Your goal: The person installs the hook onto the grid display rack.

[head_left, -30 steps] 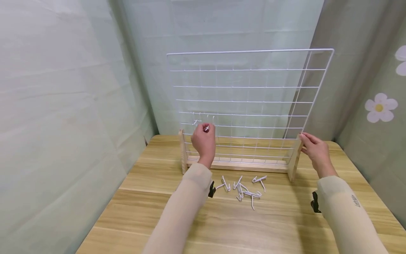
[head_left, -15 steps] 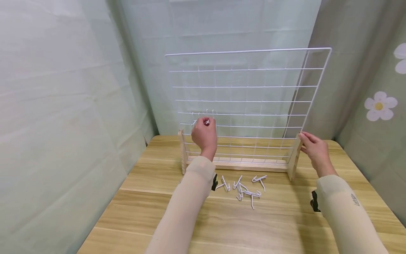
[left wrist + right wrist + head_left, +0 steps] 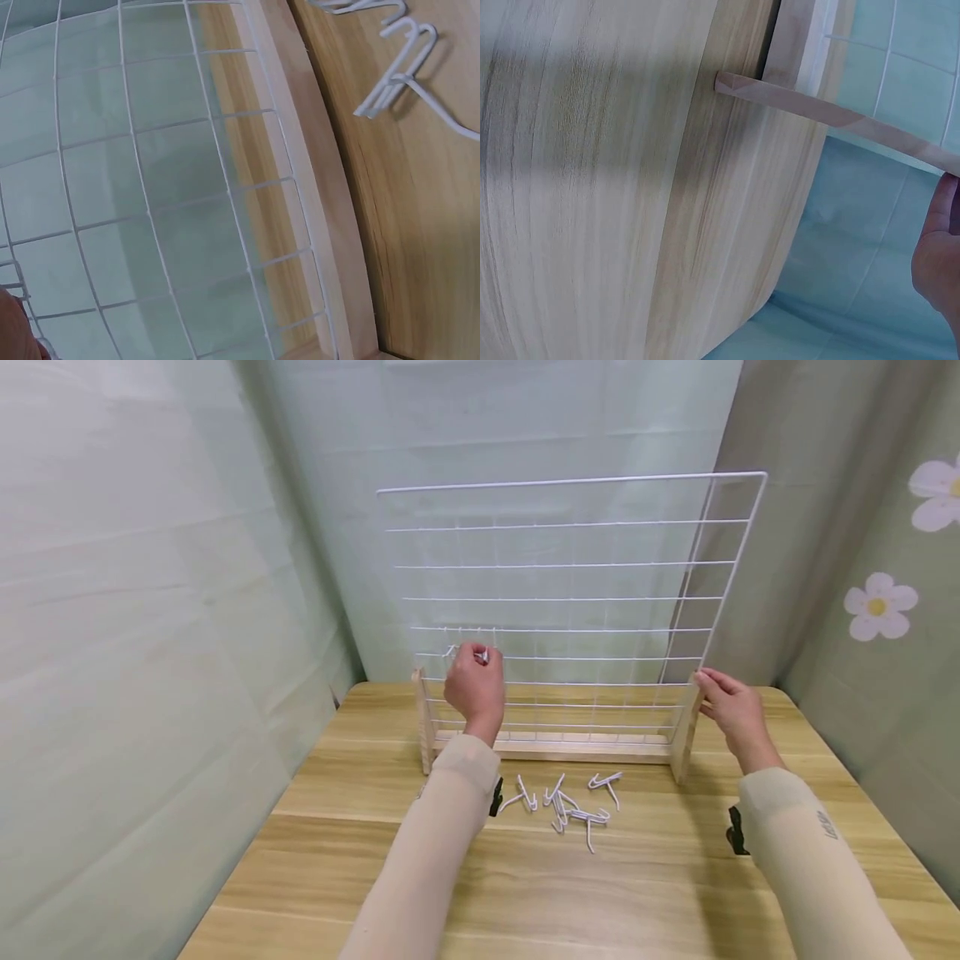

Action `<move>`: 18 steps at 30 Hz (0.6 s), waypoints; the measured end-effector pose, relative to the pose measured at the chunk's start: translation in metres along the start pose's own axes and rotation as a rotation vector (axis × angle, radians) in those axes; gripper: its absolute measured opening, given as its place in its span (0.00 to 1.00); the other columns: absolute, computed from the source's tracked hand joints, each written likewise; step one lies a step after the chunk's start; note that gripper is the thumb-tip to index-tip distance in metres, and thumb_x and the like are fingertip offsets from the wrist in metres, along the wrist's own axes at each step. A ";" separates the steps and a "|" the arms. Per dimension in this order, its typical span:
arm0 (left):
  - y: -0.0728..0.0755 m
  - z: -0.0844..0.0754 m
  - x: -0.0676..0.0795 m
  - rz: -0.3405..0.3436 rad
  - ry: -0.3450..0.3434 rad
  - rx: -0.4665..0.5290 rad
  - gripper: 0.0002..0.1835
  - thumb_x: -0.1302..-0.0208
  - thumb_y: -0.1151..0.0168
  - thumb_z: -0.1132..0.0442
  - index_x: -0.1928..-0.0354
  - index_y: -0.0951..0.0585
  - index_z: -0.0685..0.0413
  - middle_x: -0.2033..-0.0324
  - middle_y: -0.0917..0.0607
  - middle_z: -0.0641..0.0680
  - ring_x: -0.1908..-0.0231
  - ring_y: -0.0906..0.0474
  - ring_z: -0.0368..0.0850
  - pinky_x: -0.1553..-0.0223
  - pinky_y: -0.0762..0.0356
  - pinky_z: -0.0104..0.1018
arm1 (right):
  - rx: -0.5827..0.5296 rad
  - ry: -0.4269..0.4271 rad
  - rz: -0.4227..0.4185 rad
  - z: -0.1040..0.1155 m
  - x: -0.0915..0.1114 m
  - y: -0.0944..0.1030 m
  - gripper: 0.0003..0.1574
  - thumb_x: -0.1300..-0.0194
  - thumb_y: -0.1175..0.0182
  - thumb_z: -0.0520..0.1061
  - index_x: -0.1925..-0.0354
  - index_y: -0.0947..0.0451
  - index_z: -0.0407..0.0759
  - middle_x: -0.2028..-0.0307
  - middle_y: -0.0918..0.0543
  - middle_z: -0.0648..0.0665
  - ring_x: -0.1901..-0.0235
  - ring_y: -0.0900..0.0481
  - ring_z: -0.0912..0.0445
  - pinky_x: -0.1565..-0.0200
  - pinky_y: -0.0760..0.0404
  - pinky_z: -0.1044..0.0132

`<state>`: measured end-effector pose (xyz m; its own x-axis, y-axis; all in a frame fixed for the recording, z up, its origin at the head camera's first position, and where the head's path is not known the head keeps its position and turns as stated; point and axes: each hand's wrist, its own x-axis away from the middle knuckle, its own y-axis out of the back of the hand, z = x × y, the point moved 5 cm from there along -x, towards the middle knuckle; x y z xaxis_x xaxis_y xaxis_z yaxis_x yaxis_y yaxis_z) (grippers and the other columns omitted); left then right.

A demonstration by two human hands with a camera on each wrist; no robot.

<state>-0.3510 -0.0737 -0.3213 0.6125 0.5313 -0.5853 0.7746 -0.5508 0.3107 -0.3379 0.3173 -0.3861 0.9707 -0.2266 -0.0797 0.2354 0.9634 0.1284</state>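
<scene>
A white wire grid panel (image 3: 570, 598) stands upright in a pale wooden stand (image 3: 585, 750). My left hand (image 3: 477, 687) pinches a white wire hook (image 3: 485, 654) against the panel's left part, its upper tips level with a horizontal wire. Just left of it, another white hook (image 3: 450, 651) hangs on the same wire, partly behind my hand. At the lower left of the left wrist view, only part of that hand (image 3: 16, 330) shows. My right hand (image 3: 735, 706) grips the top of the stand's right side post (image 3: 684, 727) between thumb and fingers.
Several loose white hooks (image 3: 590, 817) lie on the wooden table (image 3: 585, 910) in front of the stand, some overlapping. Pale green cloth (image 3: 172, 610) hangs at the left, back and right.
My left hand rises with the hook until its tips are above the wire, then lowers it to wire level. The right hand keeps its grip on the post. The head view shifts slightly.
</scene>
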 end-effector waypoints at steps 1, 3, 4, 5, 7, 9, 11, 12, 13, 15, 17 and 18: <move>-0.001 0.000 0.001 0.011 -0.008 0.007 0.09 0.35 0.36 0.56 0.69 0.18 0.53 0.78 0.16 0.50 0.76 0.20 0.49 0.75 0.26 0.47 | 0.006 0.003 0.002 0.000 0.000 0.001 0.41 0.30 0.43 0.60 0.31 0.34 0.34 0.54 0.23 0.61 0.50 0.25 0.62 0.58 0.21 0.77; -0.002 0.001 0.002 0.024 -0.022 0.021 0.08 0.35 0.36 0.56 0.69 0.18 0.53 0.78 0.17 0.49 0.77 0.21 0.48 0.75 0.27 0.46 | 0.010 0.005 0.009 -0.001 -0.002 0.003 0.41 0.30 0.43 0.59 0.31 0.34 0.35 0.55 0.23 0.61 0.50 0.25 0.61 0.57 0.21 0.77; -0.002 0.002 0.004 0.031 -0.028 0.030 0.09 0.35 0.36 0.56 0.68 0.18 0.53 0.79 0.18 0.49 0.77 0.21 0.47 0.75 0.28 0.45 | 0.013 0.009 0.014 -0.001 -0.002 0.004 0.40 0.30 0.43 0.59 0.31 0.33 0.36 0.56 0.23 0.62 0.51 0.25 0.62 0.57 0.21 0.76; -0.002 0.003 0.005 0.032 -0.035 0.041 0.08 0.35 0.36 0.56 0.68 0.18 0.53 0.79 0.18 0.49 0.78 0.22 0.47 0.75 0.28 0.45 | 0.005 0.011 0.021 -0.001 -0.003 0.004 0.39 0.30 0.42 0.59 0.31 0.32 0.36 0.57 0.23 0.63 0.52 0.25 0.63 0.58 0.21 0.76; -0.002 0.007 0.008 0.036 -0.043 0.053 0.08 0.35 0.36 0.56 0.68 0.18 0.52 0.79 0.19 0.48 0.78 0.23 0.46 0.76 0.29 0.44 | -0.025 0.011 0.038 -0.002 -0.003 0.006 0.36 0.30 0.41 0.58 0.34 0.30 0.37 0.58 0.22 0.64 0.54 0.25 0.66 0.58 0.20 0.76; -0.001 0.010 0.011 0.047 -0.050 0.068 0.07 0.36 0.36 0.56 0.67 0.18 0.52 0.80 0.20 0.48 0.78 0.24 0.46 0.76 0.30 0.44 | -0.058 0.016 0.059 -0.002 -0.004 0.008 0.34 0.31 0.40 0.56 0.36 0.28 0.38 0.60 0.21 0.65 0.57 0.24 0.68 0.60 0.20 0.76; 0.002 0.013 0.014 0.066 -0.058 0.080 0.07 0.37 0.35 0.57 0.66 0.17 0.53 0.79 0.20 0.48 0.78 0.24 0.46 0.76 0.30 0.44 | -0.076 0.022 0.084 -0.002 -0.005 0.011 0.28 0.31 0.39 0.55 0.40 0.25 0.41 0.60 0.21 0.65 0.58 0.24 0.69 0.61 0.20 0.76; 0.003 0.014 0.016 0.077 -0.062 0.082 0.07 0.38 0.35 0.57 0.66 0.17 0.53 0.79 0.20 0.48 0.78 0.24 0.46 0.75 0.30 0.44 | -0.085 0.022 0.097 -0.002 -0.005 0.013 0.24 0.31 0.39 0.55 0.43 0.23 0.44 0.60 0.20 0.65 0.59 0.23 0.70 0.61 0.19 0.76; 0.004 0.015 0.018 0.093 -0.067 0.088 0.07 0.39 0.35 0.58 0.66 0.17 0.53 0.79 0.21 0.47 0.78 0.24 0.45 0.75 0.29 0.44 | -0.102 0.023 0.111 -0.002 -0.006 0.014 0.21 0.31 0.38 0.54 0.45 0.22 0.47 0.61 0.19 0.64 0.59 0.23 0.70 0.62 0.19 0.75; 0.006 0.018 0.023 0.119 -0.086 0.091 0.07 0.40 0.34 0.58 0.66 0.16 0.54 0.79 0.21 0.47 0.78 0.24 0.45 0.75 0.29 0.44 | -0.118 0.030 0.146 -0.001 -0.006 0.018 0.15 0.31 0.38 0.52 0.49 0.21 0.50 0.61 0.19 0.63 0.60 0.22 0.70 0.62 0.18 0.74; 0.009 0.020 0.027 0.151 -0.110 0.093 0.07 0.40 0.34 0.58 0.67 0.17 0.53 0.80 0.21 0.47 0.78 0.25 0.44 0.75 0.29 0.44 | -0.118 0.037 0.179 0.000 -0.006 0.021 0.14 0.31 0.38 0.51 0.49 0.21 0.49 0.60 0.18 0.63 0.60 0.21 0.70 0.62 0.18 0.73; 0.010 0.021 0.030 0.173 -0.122 0.093 0.06 0.40 0.34 0.58 0.67 0.17 0.53 0.80 0.21 0.46 0.78 0.25 0.44 0.75 0.29 0.43 | -0.113 0.040 0.192 0.001 -0.006 0.023 0.14 0.31 0.38 0.50 0.49 0.21 0.48 0.61 0.18 0.63 0.60 0.20 0.70 0.62 0.18 0.73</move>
<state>-0.3288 -0.0768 -0.3514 0.7069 0.3448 -0.6176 0.6386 -0.6867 0.3475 -0.3386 0.3407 -0.3820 0.9941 -0.0337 -0.1034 0.0373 0.9987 0.0338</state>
